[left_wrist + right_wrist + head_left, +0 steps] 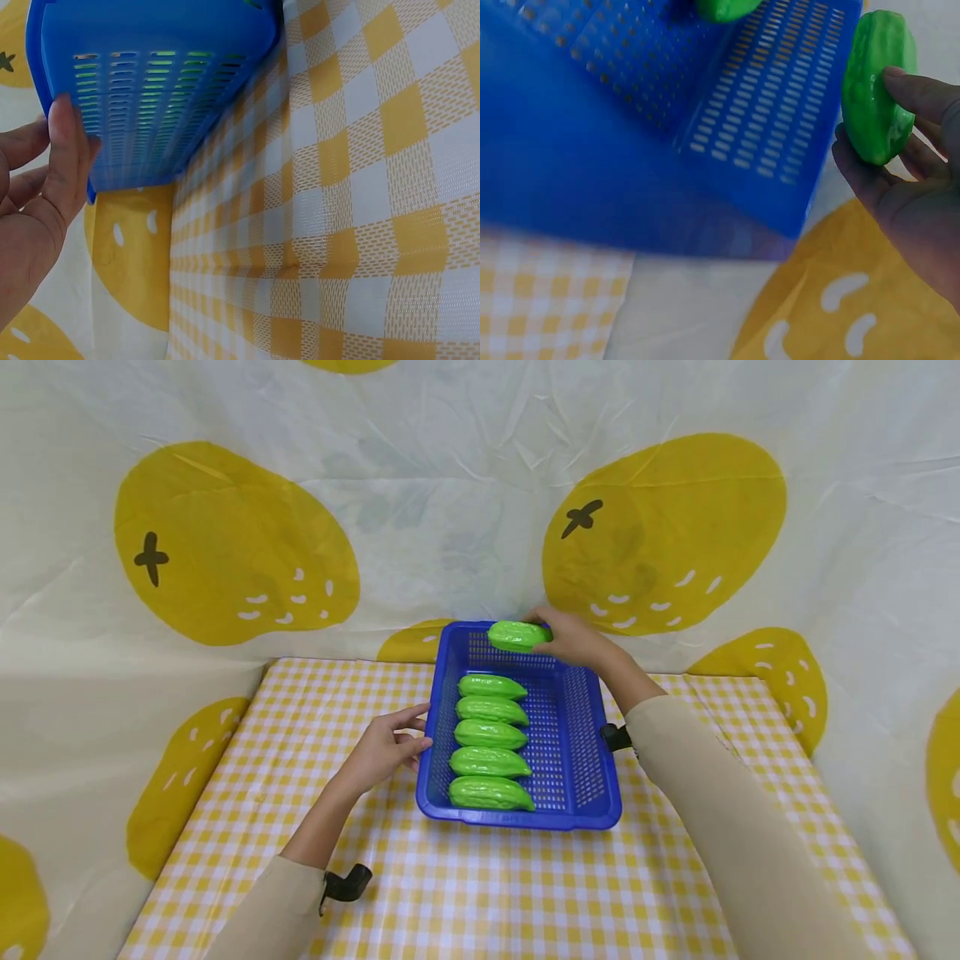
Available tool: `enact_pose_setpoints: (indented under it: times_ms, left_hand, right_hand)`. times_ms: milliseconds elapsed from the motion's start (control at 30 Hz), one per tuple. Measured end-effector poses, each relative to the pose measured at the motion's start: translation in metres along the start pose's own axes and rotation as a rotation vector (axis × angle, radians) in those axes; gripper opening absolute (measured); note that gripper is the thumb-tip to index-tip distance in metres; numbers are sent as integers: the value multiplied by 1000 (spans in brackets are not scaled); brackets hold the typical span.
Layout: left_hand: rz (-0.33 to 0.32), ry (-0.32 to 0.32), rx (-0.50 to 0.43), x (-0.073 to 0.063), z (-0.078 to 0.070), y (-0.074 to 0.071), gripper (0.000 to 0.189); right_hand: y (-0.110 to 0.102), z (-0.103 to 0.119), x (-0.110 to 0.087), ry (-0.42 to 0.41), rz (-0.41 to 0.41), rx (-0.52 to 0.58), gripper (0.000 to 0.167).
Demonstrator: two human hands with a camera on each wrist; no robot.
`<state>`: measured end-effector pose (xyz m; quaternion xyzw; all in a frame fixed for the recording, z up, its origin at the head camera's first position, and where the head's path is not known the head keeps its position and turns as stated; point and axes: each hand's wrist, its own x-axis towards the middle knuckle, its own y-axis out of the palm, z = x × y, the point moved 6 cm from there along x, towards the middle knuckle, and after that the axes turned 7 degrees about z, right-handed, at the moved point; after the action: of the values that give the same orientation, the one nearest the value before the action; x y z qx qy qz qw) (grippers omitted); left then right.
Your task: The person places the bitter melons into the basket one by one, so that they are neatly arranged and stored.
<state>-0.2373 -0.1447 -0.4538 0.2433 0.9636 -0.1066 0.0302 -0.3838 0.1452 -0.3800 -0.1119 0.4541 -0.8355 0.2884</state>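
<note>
My right hand [576, 642] holds a bright green, bumpy bitter melon [512, 636] over the far end of a blue plastic basket [517, 817]. In the right wrist view, the thumb lies on one side of the melon [864, 112] and fingers support it from beneath. Several more bitter melons [491, 734] lie in a column along the basket's left side, all pointing crosswise. My left hand [384, 745] is at the basket's left rim, fingers loosely extended. Its fingertips touch the perforated side wall [142, 30] in the left wrist view.
The basket stands on a table with a yellow-and-white checked cloth [375, 877]. Behind the table hangs a pale curtain [450, 527] printed with large yellow fruit. Black camera mounts [347, 883] sit at both wrists.
</note>
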Motion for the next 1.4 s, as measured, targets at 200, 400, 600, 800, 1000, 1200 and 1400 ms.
enact_pose_setpoints:
  times_ms: [200,400,600,800,1000,1200,1400]
  left_hand:
    - [7,-3,6,1,0,1,61]
    - [-7,-7,22,0,1,-2,61]
    - [-2,0,23,-1,1,-1,61]
    - [2,-12,11,-1,0,-1,61]
    - [10,-15,15,-1,-1,0,61]
    - [9,-15,18,-2,0,0,61]
    - [13,-2,27,-2,1,0,61]
  right_hand:
    - [16,3,17,-3,35,-3,48]
    - [39,-4,30,59,67,47,51]
    - [55,-11,33,99,22,40,50]
    - [64,-14,33,153,-40,73,47]
    - [72,-15,33,156,-81,15,45]
    - [76,-15,34,197,-102,-2,45]
    - [81,-17,36,252,-102,-2,43]
